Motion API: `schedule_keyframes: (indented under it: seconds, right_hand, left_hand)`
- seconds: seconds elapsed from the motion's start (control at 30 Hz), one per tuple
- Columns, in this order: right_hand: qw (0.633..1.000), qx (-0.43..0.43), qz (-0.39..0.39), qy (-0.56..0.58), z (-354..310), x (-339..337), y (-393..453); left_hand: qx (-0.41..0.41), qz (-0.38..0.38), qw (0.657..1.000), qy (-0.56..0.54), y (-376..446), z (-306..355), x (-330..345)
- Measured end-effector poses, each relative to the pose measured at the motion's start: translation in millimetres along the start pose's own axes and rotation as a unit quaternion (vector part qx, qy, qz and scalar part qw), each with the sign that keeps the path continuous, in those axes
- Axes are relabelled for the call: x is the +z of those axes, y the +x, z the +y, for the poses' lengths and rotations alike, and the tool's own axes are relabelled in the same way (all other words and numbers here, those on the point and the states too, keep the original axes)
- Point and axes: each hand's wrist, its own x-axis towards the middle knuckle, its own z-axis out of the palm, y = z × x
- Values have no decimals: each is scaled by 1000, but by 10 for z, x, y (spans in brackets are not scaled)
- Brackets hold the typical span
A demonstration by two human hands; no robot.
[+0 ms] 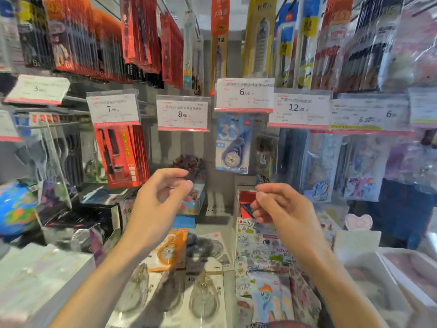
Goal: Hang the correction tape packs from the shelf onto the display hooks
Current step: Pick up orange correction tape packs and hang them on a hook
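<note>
A blue correction tape pack point(232, 144) hangs on the hook under the 6.00 price tag point(244, 94). The hook under the 8.00 price tag point(182, 114) carries nothing. On the shelf below lie an orange correction tape pack point(170, 252) and several white correction tape packs point(205, 297), partly under my left forearm. My left hand point(160, 202) hovers below the 8.00 tag, fingers curled and apart, holding nothing. My right hand point(276, 207) is raised beside it below the blue pack, fingers loosely bent, also holding nothing.
Red pen packs point(123, 157) hang at the left under a 7.90 tag. Cartoon pony sticker packs point(267, 275) lie on the shelf at the right. A globe point(16, 207) stands at the far left. More packs hang overhead and to the right.
</note>
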Motion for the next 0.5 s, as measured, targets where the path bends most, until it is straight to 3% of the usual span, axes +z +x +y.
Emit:
schedule_keyframes:
  seconds: [0.23,0.5]
  right_hand:
    - [999,16,-45,-17,58,342,-365]
    - [999,34,-6,-33,287,1104,-494]
  left_hand:
    - [-14,1,999,-37,-347,-211,-404]
    - [-62,-8,997,-49,-390,-615,-1294]
